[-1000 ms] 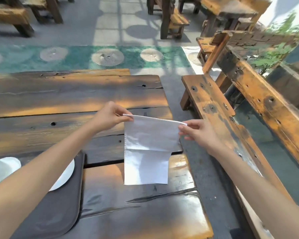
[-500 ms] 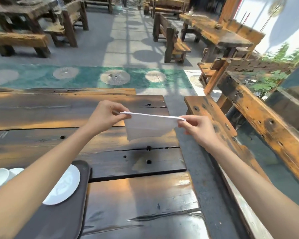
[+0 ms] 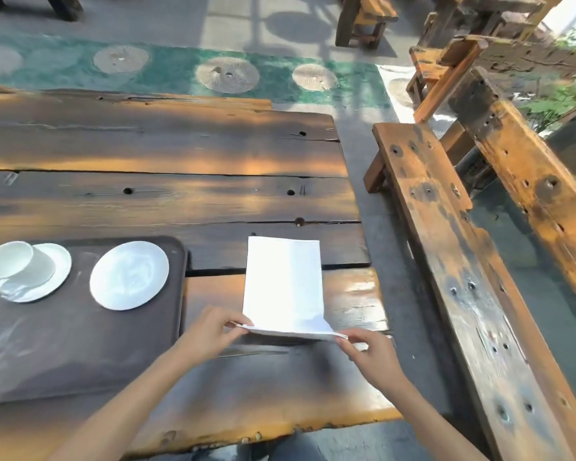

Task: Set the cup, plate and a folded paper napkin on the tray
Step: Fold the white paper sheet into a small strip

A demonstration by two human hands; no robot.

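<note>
A white paper napkin (image 3: 285, 284) lies flat on the wooden table (image 3: 167, 194), just right of a dark brown tray (image 3: 64, 344). My left hand (image 3: 213, 331) pinches its near left corner and my right hand (image 3: 369, 354) pinches its near right corner, with the near edge lifted slightly. On the tray stand a white plate (image 3: 129, 275) and, further left, a white cup (image 3: 17, 264) on a saucer (image 3: 52, 277).
A long wooden bench (image 3: 446, 261) runs along the table's right side, with a grey floor gap between. More wooden benches and tables stand at the back. The table's near edge (image 3: 246, 430) is close to my body.
The napkin was held up in the air by its top corners; now it lies flat on the table, closer to me, with both hands at its near edge. The view has tilted down.
</note>
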